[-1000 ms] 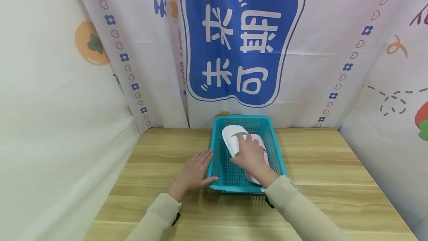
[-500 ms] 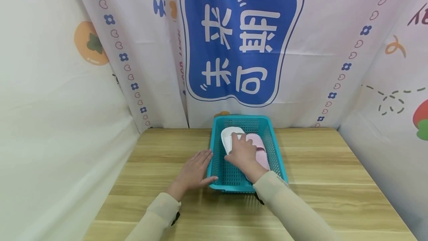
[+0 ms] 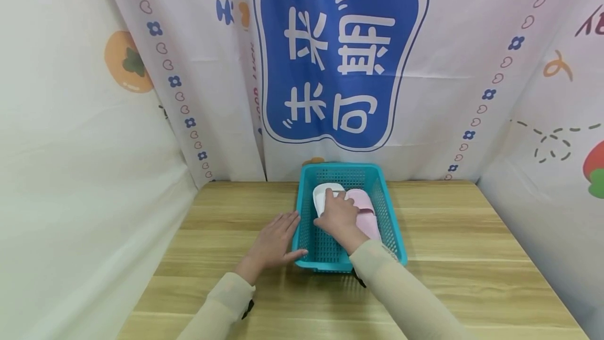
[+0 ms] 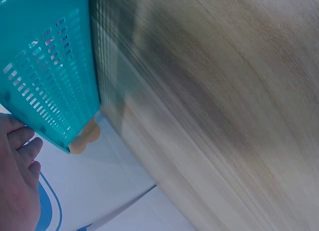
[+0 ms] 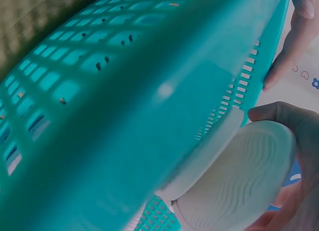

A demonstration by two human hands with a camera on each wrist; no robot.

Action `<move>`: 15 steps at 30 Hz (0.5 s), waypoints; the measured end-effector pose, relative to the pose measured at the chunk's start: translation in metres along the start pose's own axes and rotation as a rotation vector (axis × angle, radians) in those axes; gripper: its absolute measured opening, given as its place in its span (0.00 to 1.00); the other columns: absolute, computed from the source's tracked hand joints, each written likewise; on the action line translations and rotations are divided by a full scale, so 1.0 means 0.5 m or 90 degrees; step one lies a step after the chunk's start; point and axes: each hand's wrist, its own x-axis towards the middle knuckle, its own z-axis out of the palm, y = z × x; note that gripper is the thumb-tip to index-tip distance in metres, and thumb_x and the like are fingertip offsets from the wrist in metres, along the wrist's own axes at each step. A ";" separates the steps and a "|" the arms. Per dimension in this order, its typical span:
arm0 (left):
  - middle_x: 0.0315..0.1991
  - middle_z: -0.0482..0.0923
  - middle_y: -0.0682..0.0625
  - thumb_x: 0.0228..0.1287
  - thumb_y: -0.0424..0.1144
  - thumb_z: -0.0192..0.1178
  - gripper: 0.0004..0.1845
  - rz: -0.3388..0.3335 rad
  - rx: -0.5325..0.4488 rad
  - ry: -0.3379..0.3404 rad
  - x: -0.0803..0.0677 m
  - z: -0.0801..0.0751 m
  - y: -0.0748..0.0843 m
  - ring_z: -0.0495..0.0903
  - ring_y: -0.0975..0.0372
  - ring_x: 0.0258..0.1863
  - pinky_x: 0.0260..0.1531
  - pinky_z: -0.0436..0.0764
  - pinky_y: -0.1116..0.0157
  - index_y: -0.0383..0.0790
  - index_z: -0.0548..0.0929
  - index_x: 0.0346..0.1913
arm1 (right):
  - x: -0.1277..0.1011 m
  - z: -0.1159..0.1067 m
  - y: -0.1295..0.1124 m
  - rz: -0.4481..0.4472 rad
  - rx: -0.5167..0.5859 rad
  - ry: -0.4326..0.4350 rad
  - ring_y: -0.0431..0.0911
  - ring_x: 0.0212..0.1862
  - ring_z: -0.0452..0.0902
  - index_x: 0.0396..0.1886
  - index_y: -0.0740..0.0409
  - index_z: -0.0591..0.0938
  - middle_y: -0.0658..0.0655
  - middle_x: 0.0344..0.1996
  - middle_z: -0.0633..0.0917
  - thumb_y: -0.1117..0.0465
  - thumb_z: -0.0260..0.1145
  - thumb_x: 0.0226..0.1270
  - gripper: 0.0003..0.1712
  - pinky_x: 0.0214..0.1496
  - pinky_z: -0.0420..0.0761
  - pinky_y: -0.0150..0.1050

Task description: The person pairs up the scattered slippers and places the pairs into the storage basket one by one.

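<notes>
A teal perforated basket (image 3: 330,266) stands on the table against the back cloth. Inside its left part are white slippers (image 3: 319,201), gripped from above by my right hand (image 3: 340,220). The right wrist view shows a white slipper's wavy-ribbed sole (image 5: 239,176) with a second white piece against it, my thumb on one side and fingers on the other. Right beside them lies a pink slipper (image 3: 369,224), partly covered by my hand and sleeve. My left hand (image 3: 273,240) rests with extended fingers on the basket's left rim, its thumb at the near-left corner.
The wood-grain table (image 3: 472,266) extends to both sides of the basket. Behind it hangs a printed white cloth (image 3: 448,93) with a large blue panel. White cloth walls (image 3: 94,198) close in the left and right sides.
My right hand has shifted left and slightly toward me with the white slippers, lowering them into the basket's left part. More of the pink slipper shows. The left hand stays put.
</notes>
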 end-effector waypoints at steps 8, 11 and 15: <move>0.73 0.58 0.40 0.66 0.71 0.39 0.48 0.001 0.000 0.005 -0.001 0.000 0.001 0.55 0.52 0.73 0.71 0.51 0.57 0.32 0.63 0.72 | 0.009 0.009 -0.005 0.016 -0.004 -0.006 0.68 0.53 0.72 0.68 0.59 0.67 0.72 0.59 0.72 0.41 0.74 0.49 0.51 0.50 0.73 0.68; 0.73 0.58 0.40 0.67 0.71 0.40 0.48 0.002 0.001 0.006 -0.001 -0.001 0.001 0.55 0.52 0.73 0.71 0.51 0.57 0.32 0.63 0.72 | 0.012 0.011 -0.008 0.022 -0.003 -0.010 0.68 0.53 0.72 0.69 0.58 0.67 0.72 0.59 0.72 0.41 0.74 0.49 0.51 0.50 0.73 0.68; 0.73 0.58 0.40 0.67 0.70 0.41 0.47 0.004 0.001 0.005 0.000 -0.003 0.002 0.55 0.52 0.73 0.71 0.51 0.57 0.31 0.62 0.72 | 0.016 0.015 -0.012 0.027 0.001 -0.017 0.69 0.53 0.72 0.69 0.59 0.67 0.73 0.59 0.72 0.41 0.74 0.49 0.51 0.50 0.73 0.69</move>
